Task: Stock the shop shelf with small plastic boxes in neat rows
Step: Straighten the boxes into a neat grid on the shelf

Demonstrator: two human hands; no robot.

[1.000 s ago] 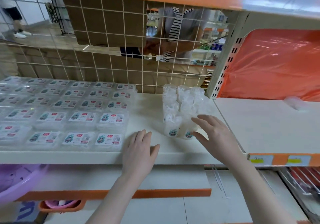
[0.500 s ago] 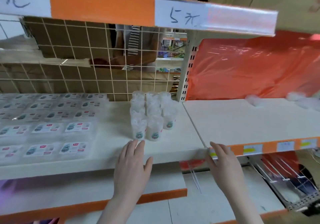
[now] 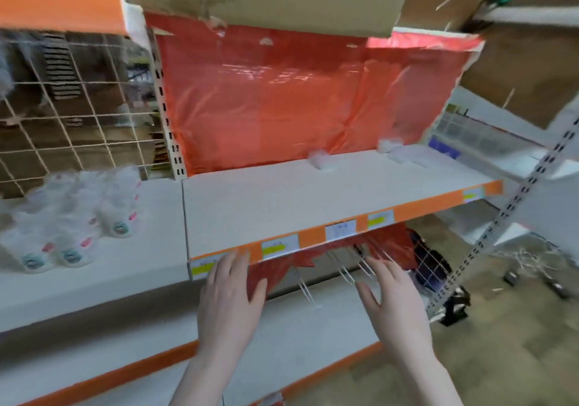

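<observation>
Now the view has swung right along the shelf point(image 3: 313, 198), away from the stocked bay. Both hands are empty with fingers spread: the left hand point(image 3: 227, 299) reaches toward the front edge of the shelf, its fingertips at the yellow price label point(image 3: 203, 267), though contact cannot be told; the right hand point(image 3: 394, 302) hovers below that edge, apart from it. A second ago the right hand lay against the clear tubs point(image 3: 75, 217) and the left rested flat on the front edge beside them; half a second ago both had dropped to the edge. Those tubs now sit at the left end, well apart from either hand. The flat labelled boxes seen earlier have slid out of view. This bay holds only a few clear boxes point(image 3: 321, 158) near its back edge, so my guess is that stocking moves here next, with more boxes yet to be fetched.
</observation>
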